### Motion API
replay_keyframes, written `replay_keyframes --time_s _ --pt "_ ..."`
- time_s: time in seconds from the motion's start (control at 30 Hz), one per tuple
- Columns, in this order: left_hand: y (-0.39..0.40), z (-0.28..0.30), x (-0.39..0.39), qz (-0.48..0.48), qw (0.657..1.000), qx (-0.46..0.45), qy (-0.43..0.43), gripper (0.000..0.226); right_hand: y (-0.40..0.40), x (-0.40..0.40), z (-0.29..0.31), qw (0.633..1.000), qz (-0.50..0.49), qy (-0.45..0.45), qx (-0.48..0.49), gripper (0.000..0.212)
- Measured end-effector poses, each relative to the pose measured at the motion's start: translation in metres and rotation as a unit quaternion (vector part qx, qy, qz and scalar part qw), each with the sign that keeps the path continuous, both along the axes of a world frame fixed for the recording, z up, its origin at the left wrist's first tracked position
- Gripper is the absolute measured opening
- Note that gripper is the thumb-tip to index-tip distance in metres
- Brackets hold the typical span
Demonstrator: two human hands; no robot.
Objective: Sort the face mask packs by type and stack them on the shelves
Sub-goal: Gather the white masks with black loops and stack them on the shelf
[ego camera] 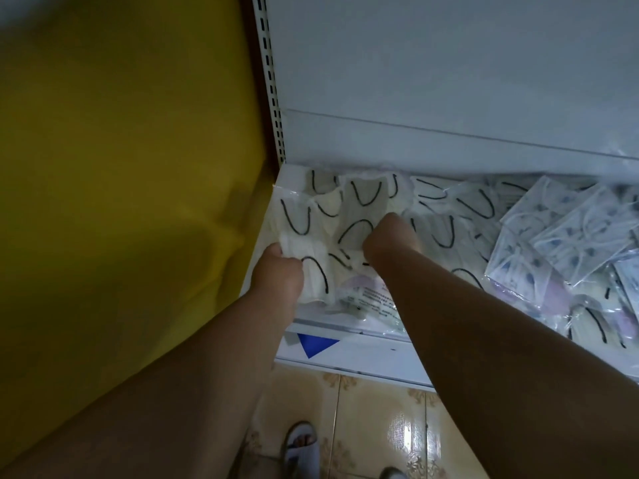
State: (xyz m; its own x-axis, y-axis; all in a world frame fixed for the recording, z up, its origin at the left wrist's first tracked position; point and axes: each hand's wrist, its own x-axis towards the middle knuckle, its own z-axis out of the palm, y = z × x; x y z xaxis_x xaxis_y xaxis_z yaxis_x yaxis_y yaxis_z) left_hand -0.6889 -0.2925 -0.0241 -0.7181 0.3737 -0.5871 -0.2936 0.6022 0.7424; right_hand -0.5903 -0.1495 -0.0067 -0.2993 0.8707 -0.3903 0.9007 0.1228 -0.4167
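Both hands on cream packs [358, 205] w/ black loops: left hand [276, 271] pinches one; right hand [387, 236] fingers hidden, can't tell. Square edges, keep off white packs [567, 233].

We count two bare hands, left [276, 271] and right [387, 236]; one white metal shelf [345, 344]; one slippered foot [301, 444] below the shelf; mask packs too heaped to count.

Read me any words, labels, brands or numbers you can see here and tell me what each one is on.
None can be read.
Clear pack with a printed insert, between the hands: lines of dark print, too blurred to read.
White shelf front edge: a blue triangle mark, no letters.
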Motion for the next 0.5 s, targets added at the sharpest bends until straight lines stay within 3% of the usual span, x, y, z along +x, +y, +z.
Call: replay_keyframes --time_s 0.07,0.13,0.17,0.23,0.27,0.3,0.37,0.5 --pt "-0.001 0.002 0.004 0.01 1.0 -0.006 -0.009 0.045 0.0 0.009 0.007 0.995 -0.056 0.073 -0.047 0.013" --pt "0.001 0.004 0.01 0.056 0.996 0.033 -0.064 0.043 -0.01 0.026 0.021 0.955 -0.138 0.219 -0.143 0.007" --pt "0.0 0.008 0.014 0.08 0.99 0.056 -0.101 0.044 -0.019 0.038 0.027 0.932 -0.157 0.275 -0.178 0.018" --pt "-0.001 0.024 0.028 0.102 0.987 0.051 -0.115 0.055 -0.034 0.066 0.033 0.912 -0.166 0.326 -0.186 0.033" --pt "0.001 0.028 0.033 0.03 0.997 0.014 -0.066 0.058 -0.039 0.08 0.034 0.906 -0.176 0.343 -0.174 0.035" --pt "0.002 0.03 0.037 0.069 0.992 0.047 -0.099 0.053 -0.04 0.092 0.033 0.893 -0.198 0.367 -0.17 0.037" --pt "0.001 0.017 0.047 0.157 0.967 0.108 -0.169 0.038 -0.037 0.109 0.026 0.834 -0.253 0.442 -0.214 0.038" --pt "0.005 0.015 0.067 0.102 0.968 0.119 -0.197 0.014 -0.039 0.114 0.016 0.691 -0.308 0.541 -0.368 0.029"
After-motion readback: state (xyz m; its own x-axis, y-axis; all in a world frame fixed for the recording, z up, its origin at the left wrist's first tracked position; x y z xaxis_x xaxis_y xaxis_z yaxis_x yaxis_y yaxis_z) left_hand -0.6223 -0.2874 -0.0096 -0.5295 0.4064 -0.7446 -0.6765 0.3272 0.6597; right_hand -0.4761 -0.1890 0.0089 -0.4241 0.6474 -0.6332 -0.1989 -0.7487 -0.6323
